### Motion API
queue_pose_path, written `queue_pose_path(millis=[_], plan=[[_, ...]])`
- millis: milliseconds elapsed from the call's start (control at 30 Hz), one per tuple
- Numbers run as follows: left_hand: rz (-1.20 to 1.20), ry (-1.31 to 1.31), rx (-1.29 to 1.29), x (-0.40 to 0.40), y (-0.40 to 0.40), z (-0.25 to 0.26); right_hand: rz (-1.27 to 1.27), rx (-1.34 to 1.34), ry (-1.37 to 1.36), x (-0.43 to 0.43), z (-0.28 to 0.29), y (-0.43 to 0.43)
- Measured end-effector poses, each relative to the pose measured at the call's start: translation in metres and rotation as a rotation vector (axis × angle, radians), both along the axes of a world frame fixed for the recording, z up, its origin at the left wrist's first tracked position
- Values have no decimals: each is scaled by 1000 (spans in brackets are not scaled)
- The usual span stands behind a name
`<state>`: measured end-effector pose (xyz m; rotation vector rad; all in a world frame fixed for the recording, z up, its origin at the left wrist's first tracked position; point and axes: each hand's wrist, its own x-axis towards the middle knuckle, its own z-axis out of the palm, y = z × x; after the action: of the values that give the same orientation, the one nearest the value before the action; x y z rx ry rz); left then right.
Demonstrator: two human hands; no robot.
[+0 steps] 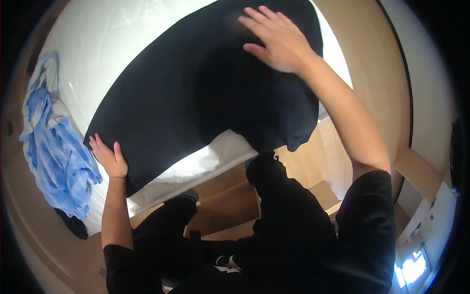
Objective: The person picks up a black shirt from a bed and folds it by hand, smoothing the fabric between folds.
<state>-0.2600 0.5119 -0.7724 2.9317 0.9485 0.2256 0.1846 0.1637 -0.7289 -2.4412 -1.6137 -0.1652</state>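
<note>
A large piece of black fabric (158,99), probably a garment, is spread over a white mattress (99,44) that looks wrapped in thin plastic. Its lower right part hangs past the mattress edge, near my knee, and is rumpled there. My left hand (110,158) lies flat at the fabric's left end, thumb apart from the fingers. Over the far right part of the fabric is my right hand (277,40), palm down with fingers spread. Neither hand grips anything. Whether the right palm presses on the fabric cannot be told.
Blue and white patterned cloth (58,147) is heaped on the mattress's left side, a dark item (71,223) beside it. An open cardboard box (227,198) stands between my legs. A wooden panel (374,73) borders the right side. A lit screen (415,268) glows at lower right.
</note>
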Motion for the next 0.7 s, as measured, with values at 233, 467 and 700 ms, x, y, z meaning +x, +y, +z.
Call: queue_pose_path(millis=[233,467,700], plan=[[-240,51,-14,0,-8,38,40,207,56,-23,5,-10],[-671,135,-276,-75,-43,74,-21,-90,286,-171,24,-74],[-557,25,-270,-91,-44,88,-99,-224,203,-169,23,-67]])
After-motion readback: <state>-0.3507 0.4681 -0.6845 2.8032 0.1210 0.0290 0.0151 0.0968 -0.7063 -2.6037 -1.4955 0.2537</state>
